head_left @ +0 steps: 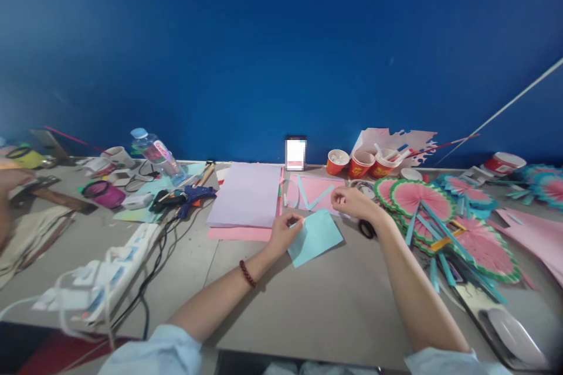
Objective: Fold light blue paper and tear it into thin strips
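My left hand point(285, 233), with a dark beaded bracelet at the wrist, pinches the left edge of a light blue sheet of paper point(317, 239). The sheet is tilted over the grey table. My right hand point(350, 201) is beyond the sheet's far right corner, its fingers curled together; what they hold, if anything, is too small to make out. Just behind lies pink paper point(303, 184) with blue strips point(321, 197) on it. Beside my right forearm, black scissor-like handle loops point(366, 228) show, the rest hidden.
Left of centre lies a stack of lilac paper point(248, 193). Farther left are a blue glue gun point(193, 196), a bottle point(158, 152) and a power strip point(123, 269). At right are pink-and-green paper fans point(422, 199), red cups point(361, 164) and a computer mouse point(514, 334). Another person's hand point(11, 179) is far left.
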Motion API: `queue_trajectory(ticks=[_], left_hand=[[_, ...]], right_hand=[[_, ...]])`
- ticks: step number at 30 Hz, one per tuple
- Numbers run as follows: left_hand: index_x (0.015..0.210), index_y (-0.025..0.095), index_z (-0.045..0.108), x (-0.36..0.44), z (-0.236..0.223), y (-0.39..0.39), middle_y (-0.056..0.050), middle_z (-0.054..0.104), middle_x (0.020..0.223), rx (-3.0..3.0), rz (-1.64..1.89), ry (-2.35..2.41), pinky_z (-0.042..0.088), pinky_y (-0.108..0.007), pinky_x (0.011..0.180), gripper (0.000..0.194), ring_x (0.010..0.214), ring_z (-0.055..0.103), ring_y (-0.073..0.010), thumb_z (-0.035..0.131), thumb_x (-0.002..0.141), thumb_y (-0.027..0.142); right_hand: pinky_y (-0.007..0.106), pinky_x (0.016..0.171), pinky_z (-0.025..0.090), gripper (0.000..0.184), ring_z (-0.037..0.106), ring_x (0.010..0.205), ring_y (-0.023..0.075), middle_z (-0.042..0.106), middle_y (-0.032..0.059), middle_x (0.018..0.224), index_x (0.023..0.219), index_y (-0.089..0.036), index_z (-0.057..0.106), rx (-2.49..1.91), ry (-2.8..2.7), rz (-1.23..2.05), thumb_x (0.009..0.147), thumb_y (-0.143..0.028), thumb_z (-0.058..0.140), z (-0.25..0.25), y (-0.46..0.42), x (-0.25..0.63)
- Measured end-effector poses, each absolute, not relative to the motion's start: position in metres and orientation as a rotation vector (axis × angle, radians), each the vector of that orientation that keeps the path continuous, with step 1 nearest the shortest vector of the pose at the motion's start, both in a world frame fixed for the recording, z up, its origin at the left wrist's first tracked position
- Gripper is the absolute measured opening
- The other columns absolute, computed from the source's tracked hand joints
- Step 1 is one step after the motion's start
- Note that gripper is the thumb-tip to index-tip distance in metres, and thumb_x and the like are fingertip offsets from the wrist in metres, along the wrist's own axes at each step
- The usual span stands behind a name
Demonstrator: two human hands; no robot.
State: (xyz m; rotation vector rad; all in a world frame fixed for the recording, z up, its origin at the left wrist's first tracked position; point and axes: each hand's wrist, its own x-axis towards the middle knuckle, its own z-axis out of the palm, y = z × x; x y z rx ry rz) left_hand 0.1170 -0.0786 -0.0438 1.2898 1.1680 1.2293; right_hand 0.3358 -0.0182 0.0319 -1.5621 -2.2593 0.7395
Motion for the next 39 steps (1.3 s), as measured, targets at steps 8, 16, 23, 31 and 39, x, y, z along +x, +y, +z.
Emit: queue_trajectory(ticks=[8,16,23,31,39], left_hand=[[0.070,0.016,0.065,0.116,-0.040,-0.079,-0.003,0.063,0.071,1.304,1.201,1.150,0.042,-0.027,0.065,0.014,0.067,0.055,-0.0151,0.068,0.070,0.030],[0.076,0.016,0.065,0.116,-0.033,-0.082,-0.004,0.063,0.079,1.280,1.140,1.080,0.040,-0.025,0.064,0.022,0.069,0.053,-0.0139,0.071,0.068,0.035],[0.072,0.016,0.062,0.119,-0.036,-0.082,-0.002,0.060,0.071,1.240,1.098,1.054,0.037,-0.024,0.059,0.025,0.061,0.049,-0.0111,0.072,0.067,0.037],[0.068,0.016,0.059,0.115,-0.039,-0.078,0.000,0.056,0.066,1.248,1.094,1.049,0.036,-0.024,0.060,0.015,0.060,0.048,-0.0108,0.069,0.067,0.028],[0.064,0.016,0.059,0.117,-0.042,-0.076,0.000,0.057,0.064,1.260,1.091,1.124,0.036,-0.024,0.059,0.011,0.059,0.047,-0.0104,0.066,0.064,0.024]], right_hand=[[0.027,0.067,0.042,0.022,0.057,0.072,0.0162,0.066,0.0030,0.082,0.085,-0.020,0.065,-1.332,-2.342,1.024,0.076,-0.038,0.056,0.035,-0.022,0.321],[0.027,0.066,0.040,0.019,0.055,0.073,0.0170,0.066,0.0034,0.082,0.082,-0.019,0.065,-1.306,-2.413,0.973,0.075,-0.029,0.052,0.037,-0.027,0.317],[0.027,0.066,0.040,0.021,0.055,0.074,0.0175,0.066,0.0036,0.084,0.085,-0.020,0.067,-1.335,-2.431,0.950,0.073,-0.027,0.051,0.039,-0.027,0.319],[0.027,0.065,0.039,0.021,0.054,0.071,0.0168,0.064,0.0030,0.079,0.086,-0.019,0.067,-1.277,-2.464,0.947,0.074,-0.031,0.054,0.036,-0.029,0.313],[0.026,0.062,0.038,0.016,0.053,0.067,0.0152,0.063,0.0019,0.073,0.076,-0.018,0.066,-1.305,-2.363,1.025,0.073,-0.028,0.053,0.035,-0.028,0.308]])
